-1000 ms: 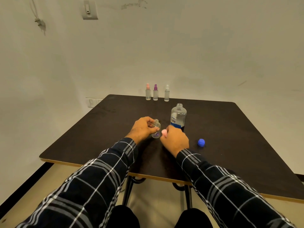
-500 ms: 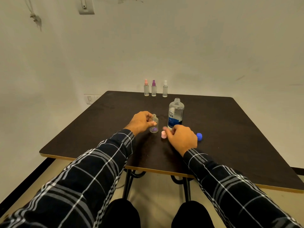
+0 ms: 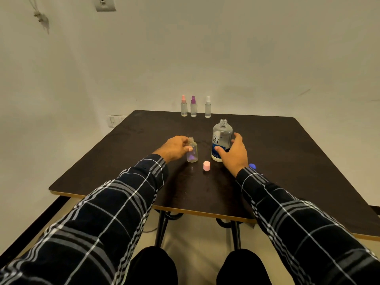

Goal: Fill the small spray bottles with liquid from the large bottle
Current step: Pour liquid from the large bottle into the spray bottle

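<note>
Left hand: grips small clear uncapped bottle, mid-desk.
Right hand: spread, curling round large clear blue-labelled bottle.
Pink round cap: between them.

The large bottle stands upright and uncapped near the middle of the desk, clear with a blue label, my right grip curling round its lower half. Just left of it, my left grip holds the small clear bottle, upright and open-necked. 3 capped spray bottles line the far edge.
</note>
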Motion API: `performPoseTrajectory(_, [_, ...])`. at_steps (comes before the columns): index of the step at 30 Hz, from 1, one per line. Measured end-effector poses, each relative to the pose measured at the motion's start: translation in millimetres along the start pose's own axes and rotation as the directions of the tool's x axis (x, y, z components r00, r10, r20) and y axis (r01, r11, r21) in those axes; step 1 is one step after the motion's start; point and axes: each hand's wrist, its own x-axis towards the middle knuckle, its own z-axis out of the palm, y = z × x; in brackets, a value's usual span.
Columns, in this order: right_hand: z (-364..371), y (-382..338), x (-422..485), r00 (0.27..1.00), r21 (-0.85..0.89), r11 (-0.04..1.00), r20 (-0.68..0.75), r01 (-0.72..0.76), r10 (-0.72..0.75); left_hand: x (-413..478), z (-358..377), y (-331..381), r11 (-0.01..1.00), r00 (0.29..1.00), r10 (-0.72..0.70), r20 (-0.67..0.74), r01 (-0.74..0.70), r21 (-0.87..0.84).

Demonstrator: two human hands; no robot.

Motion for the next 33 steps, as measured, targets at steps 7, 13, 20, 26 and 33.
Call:
performPoseTrajectory(7, [6,4,7,0.998,-0.029,0.999,0.066,-0.013,0.014,1,5,1,1.000,1.000,0.024,-0.008,-0.024,0.002])
performPoseTrajectory(13, [7,1,5,0.999,-0.064,0.998,0.043,-0.002,0.005,-2,6,5,0.992,0.996,0.091,-0.018,-0.089,0.085])
performPoseTrajectory(20, [3,-4,6,0.994,-0.242,0.965,0.058,0.102,-0.091,-11,12,4,0.991,0.990,0.118,-0.078,-0.112,0.071])
performPoseTrajectory(26, [1,-7,5,0.976,-0.411,0.885,0.110,0.218,-0.190,-10,13,9,0.991,0.989,0.091,-0.121,-0.078,0.108])
performPoseTrajectory(33, [2,-10,9,0.974,-0.562,0.796,0.148,0.224,-0.169,-12,15,11,0.994,0.990,0.067,-0.127,-0.055,0.095])
